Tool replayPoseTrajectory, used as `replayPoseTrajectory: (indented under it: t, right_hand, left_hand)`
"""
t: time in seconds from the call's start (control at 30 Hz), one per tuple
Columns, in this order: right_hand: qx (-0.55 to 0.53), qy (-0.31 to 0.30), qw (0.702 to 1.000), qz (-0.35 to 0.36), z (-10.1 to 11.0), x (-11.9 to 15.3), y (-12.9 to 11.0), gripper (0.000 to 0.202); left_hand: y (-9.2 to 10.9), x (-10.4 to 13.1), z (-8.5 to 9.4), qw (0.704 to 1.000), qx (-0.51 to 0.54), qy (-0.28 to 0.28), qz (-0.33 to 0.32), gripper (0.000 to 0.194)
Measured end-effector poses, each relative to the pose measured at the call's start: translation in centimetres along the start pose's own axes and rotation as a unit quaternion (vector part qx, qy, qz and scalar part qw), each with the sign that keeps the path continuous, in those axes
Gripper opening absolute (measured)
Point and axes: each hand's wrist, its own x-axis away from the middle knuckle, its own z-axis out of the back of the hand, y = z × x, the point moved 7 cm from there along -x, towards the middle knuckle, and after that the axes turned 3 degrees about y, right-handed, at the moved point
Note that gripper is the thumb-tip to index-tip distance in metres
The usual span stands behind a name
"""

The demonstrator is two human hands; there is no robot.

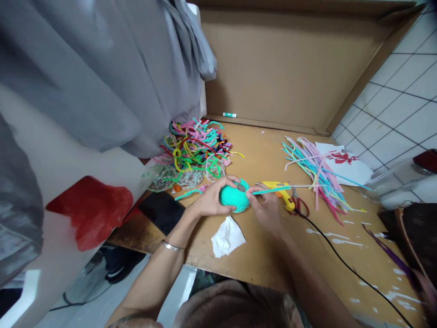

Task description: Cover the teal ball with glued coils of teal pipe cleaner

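Tissue [228, 237], one, white, on table [259, 148]. Beyond: one turquoise rounded piece [234, 199], left hand [215, 198] gripping it; right hand [268, 208] pinching one turquoise pipe cleaner [273, 190] at its edge. Farther: one yellow glue gun [286, 197], one scissors [296, 198]. Farthest: one green-and-white tube [230, 115].

Turquoise ball [232, 199]: partly behind left hand [215, 199]
Dark bag [419, 228]: cut by right edge
Black cord [341, 259]: cut by bottom edge
Red marks [341, 158]: too blurred to read

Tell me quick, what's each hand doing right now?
Left hand: holding a turquoise rounded piece, fingers curved around it.
Right hand: closed, pinching a turquoise strip beside that piece.
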Motion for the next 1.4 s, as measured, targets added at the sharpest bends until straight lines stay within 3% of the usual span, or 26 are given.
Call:
replayPoseTrajectory:
  t: [0.3, 0.7, 1.4]
  right_hand:
    - [0.002, 0.004, 1.0, 0.014, 0.15, -0.03, -0.12, 0.013]
    - [0.004, 0.008, 1.0, 0.012, 0.21, -0.14, -0.32, 0.013]
    - [-0.001, 0.003, 1.0, -0.006, 0.11, -0.25, -0.28, 0.016]
  left_hand:
    - [0.15, 0.04, 0.0, 1.0, -0.012, -0.004, 0.0, 0.049]
    - [0.16, 0.03, 0.28, 0.995, -0.101, -0.002, 0.001, 0.053]
    - [0.29, 0.01, 0.01, 0.999, -0.038, 0.008, -0.014, 0.048]
